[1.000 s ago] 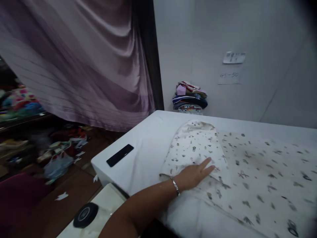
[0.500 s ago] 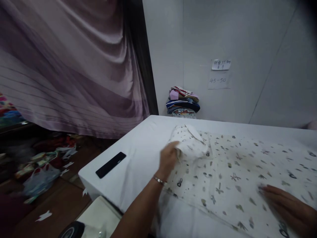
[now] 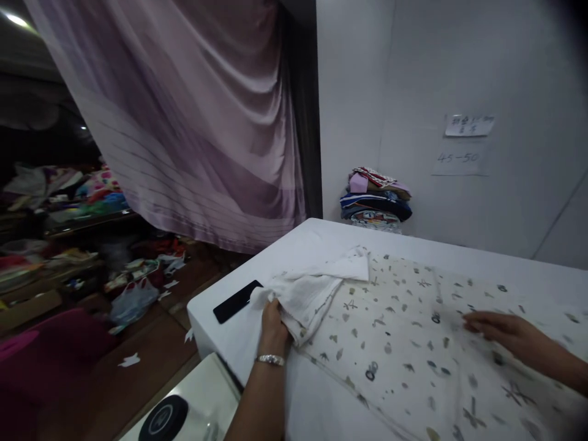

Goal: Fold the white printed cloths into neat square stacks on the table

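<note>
A thin white cloth (image 3: 395, 343) printed with small green, grey and brown motifs lies spread over a white-covered table (image 3: 257, 343). My left hand (image 3: 274, 327), with a silver bracelet at the wrist, is closed on its left end. There the cloth is turned back on itself, showing its plainer side in loose folds. A black phone (image 3: 236, 301) lies just left of that hand, beside the folds. Over the middle of the cloth, my right hand (image 3: 505, 334) has its fingers stretched out and holds nothing; whether it touches the cloth I cannot tell.
Folded clothes (image 3: 376, 196) are stacked behind the table, below a paper sign (image 3: 462, 160) on the wall. A purple curtain (image 3: 239, 122) hangs at the left. A white machine with a black round part (image 3: 164, 418) stands near the front; bags and scraps litter the floor.
The view has turned left. My left hand has drawn the turned-back end of the cloth leftward, close to the phone. My right hand has shifted over the cloth, its fingers still extended.
</note>
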A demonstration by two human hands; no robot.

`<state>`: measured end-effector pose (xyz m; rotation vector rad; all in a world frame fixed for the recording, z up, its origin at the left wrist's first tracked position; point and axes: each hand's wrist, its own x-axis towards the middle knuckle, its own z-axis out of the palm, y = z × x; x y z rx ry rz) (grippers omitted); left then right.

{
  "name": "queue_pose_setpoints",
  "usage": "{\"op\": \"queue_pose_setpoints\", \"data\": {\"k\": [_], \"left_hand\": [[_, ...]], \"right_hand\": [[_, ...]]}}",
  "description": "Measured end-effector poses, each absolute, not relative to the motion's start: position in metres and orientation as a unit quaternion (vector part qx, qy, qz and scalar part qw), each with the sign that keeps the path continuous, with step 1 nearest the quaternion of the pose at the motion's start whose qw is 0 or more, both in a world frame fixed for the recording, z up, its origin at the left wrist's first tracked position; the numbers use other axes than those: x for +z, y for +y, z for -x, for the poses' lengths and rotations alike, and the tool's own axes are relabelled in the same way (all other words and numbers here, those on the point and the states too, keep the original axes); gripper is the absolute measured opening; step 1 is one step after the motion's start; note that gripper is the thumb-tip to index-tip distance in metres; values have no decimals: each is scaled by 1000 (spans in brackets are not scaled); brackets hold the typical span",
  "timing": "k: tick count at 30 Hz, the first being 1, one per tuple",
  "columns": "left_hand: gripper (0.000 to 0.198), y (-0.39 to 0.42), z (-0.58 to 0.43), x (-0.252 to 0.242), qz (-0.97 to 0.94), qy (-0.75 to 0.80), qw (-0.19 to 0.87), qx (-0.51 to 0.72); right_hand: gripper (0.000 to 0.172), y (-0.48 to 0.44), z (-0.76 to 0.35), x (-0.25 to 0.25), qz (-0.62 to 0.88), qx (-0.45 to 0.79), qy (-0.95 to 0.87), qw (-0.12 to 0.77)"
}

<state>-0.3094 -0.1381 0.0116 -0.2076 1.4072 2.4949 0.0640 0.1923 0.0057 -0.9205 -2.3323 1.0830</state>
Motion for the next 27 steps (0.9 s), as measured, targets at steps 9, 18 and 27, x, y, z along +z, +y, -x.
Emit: {"op": "queue_pose_setpoints", "data": {"k": [9, 18, 27], "left_hand": [[27, -141, 310, 7, 70, 466, 141, 871], [28, -141, 311, 8, 116, 452, 148, 872], [29, -145, 314, 13, 142, 479, 97, 861]], "right_hand": [[38, 227, 147, 35, 294, 474, -813, 170], [36, 234, 225, 3, 215, 419, -870, 147], [38, 246, 263, 48, 293, 305, -856, 299]]}}
